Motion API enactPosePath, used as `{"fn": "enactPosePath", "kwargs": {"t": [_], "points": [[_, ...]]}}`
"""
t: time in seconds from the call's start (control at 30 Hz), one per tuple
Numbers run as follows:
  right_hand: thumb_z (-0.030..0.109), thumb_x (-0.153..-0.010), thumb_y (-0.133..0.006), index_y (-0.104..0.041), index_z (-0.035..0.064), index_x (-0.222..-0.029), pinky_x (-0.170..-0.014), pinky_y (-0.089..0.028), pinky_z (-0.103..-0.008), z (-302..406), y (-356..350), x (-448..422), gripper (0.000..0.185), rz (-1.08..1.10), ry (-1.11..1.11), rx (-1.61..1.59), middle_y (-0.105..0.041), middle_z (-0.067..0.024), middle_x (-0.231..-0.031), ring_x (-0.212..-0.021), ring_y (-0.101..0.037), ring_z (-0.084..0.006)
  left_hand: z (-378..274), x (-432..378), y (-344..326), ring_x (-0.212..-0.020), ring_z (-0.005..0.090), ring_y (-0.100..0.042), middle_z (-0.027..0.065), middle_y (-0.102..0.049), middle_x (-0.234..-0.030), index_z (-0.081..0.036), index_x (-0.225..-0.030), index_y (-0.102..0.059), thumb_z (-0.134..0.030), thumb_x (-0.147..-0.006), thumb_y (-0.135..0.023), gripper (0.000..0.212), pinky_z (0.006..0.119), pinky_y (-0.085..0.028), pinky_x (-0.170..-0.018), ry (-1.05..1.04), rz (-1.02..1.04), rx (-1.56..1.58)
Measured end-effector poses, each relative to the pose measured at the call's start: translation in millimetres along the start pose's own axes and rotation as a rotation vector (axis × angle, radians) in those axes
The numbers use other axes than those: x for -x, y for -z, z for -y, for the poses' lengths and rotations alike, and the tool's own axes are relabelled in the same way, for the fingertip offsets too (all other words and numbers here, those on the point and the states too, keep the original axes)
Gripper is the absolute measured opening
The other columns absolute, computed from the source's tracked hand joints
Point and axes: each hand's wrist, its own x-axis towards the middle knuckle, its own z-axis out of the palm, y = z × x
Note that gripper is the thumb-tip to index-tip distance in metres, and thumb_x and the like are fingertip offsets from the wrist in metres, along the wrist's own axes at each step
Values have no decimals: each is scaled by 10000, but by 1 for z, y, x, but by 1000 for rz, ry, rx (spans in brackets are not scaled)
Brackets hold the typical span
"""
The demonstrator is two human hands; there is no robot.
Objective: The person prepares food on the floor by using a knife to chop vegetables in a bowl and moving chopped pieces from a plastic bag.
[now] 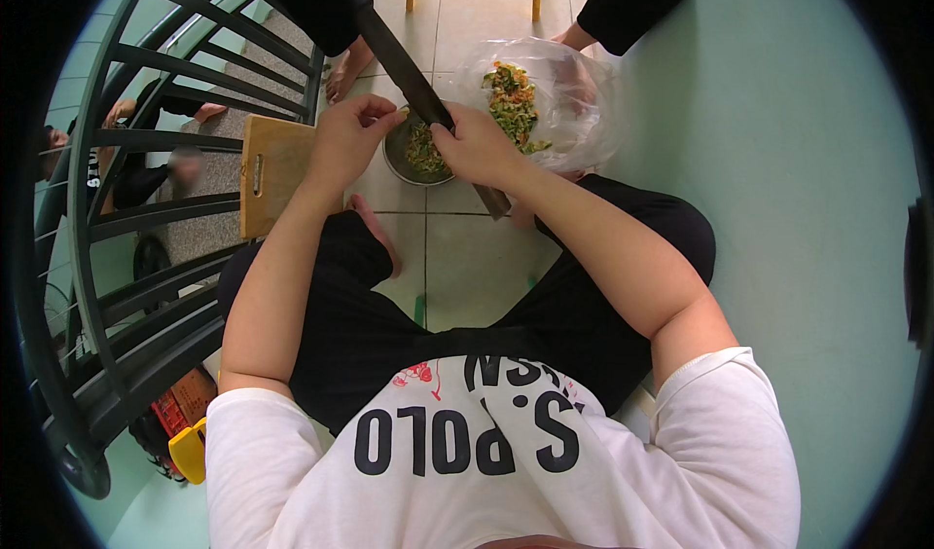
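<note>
My right hand [478, 144] grips a long, dark, flat bar [398, 52], possibly a blade seen nearly edge-on. The bar slants from the upper left to a brownish end below the hand. To its left, my left hand [350, 136] pinches a small greenish-yellow bit [404, 112] between thumb and fingertip. Under both hands a round metal bowl [394, 169] stands on the tiled floor, with chopped green and orange vegetables [425, 151] in it. The bar hides part of the bowl. Right of it, a clear plastic bag [584, 125] lies spread out, holding more chopped vegetables [514, 104].
A wooden cutting board [277, 177] leans by the dark metal railing [168, 140] on the left. Beyond that, another person [139, 155] sits on the stairs. Opposite me are a person's legs in black trousers [635, 1]. A pale green wall [795, 184] runs along the right.
</note>
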Motion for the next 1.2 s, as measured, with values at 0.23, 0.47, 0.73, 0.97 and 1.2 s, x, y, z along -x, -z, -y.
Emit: {"fn": "enactPosePath", "kwargs": {"t": [0.23, 0.47, 0.73, 0.97, 1.2], "points": [[163, -950, -559, -624, -25, -1142, -689, -496, -404, 4, -1, 3, 276, 1, 43, 5, -634, -191, -760, -692, -634, -292, 4, -1, -1, -777, 126, -686, 81, -743, -854, -1, -1008, -736, -117, -919, -720, 147, 281, -537, -721, 29, 9, 131], [149, -943, -547, -601, -12, -1189, -723, -503, -463, 1, -2, 4, 299, -27, 80, 70, -645, -243, -798, -783, -658, -410, -9, 1, -3, -790, 134, -685, 91, -734, -874, 15, -1016, -720, -96, -928, -696, 144, 285, -542, -726, 3, 20, 78], [142, -945, -556, -546, 0, -1187, -711, -492, -516, 7, -1, 6, 281, -42, 75, 123, -643, -262, -801, -781, -647, -460, -3, 2, -9, -794, 188, -675, 111, -717, -901, 12, -1022, -710, -72, -914, -685, 139, 314, -526, -717, -119, -5, 12], [131, -940, -560, -525, 4, -1134, -705, -482, -544, 8, -1, 8, 235, -60, 87, 147, -640, -269, -788, -781, -641, -477, 1, 2, -15, -820, 233, -678, 129, -708, -919, 6, -1007, -699, -36, -866, -685, 148, 339, -516, -708, -179, -4, 7], [127, -939, -561, -515, -2, -1146, -721, -484, -558, 8, -2, 7, 248, -43, 44, 187, -646, -280, -810, -803, -643, -484, 4, 2, -17, -828, 268, -679, 142, -711, -929, 8, -1013, -699, -38, -866, -687, 154, 353, -520, -731, -218, 7, -4]]}}
